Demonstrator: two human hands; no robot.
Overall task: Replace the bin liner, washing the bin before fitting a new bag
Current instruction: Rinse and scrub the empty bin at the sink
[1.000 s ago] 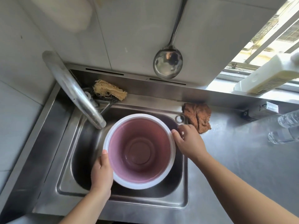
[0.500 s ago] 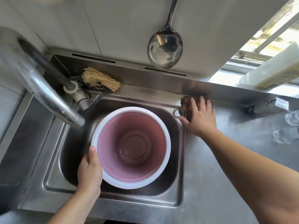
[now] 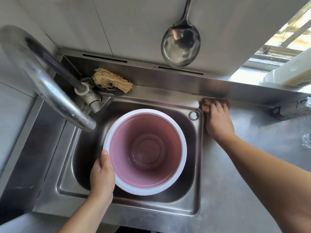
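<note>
A person steadies a pink bin [image 3: 146, 152] standing upright in the sink [image 3: 198, 165], the left hand [image 3: 101, 176] gripping its white rim at the near left, thumb over the edge. The right hand [image 3: 218, 121] reaches to the back of the surface just right of the sink, fingers curled onto a brown cloth [image 3: 206, 104] lying against the rear upstand. The bin carries no liner, and a little water appears to sit in its base.

The step looks to be fetching the cloth for scrubbing. It would go best with the whole cloth gathered in the fingers, the bin kept held at the rim so it does not tip, and the tap [image 3: 55, 91] spout, which ends just beside the rim, kept clear of the swing back.

Most of the cloth is hidden under the fingers, so the firmness of the hold is unclear. The bin's outer wall and the drain are out of sight. No new bag shows.
</note>
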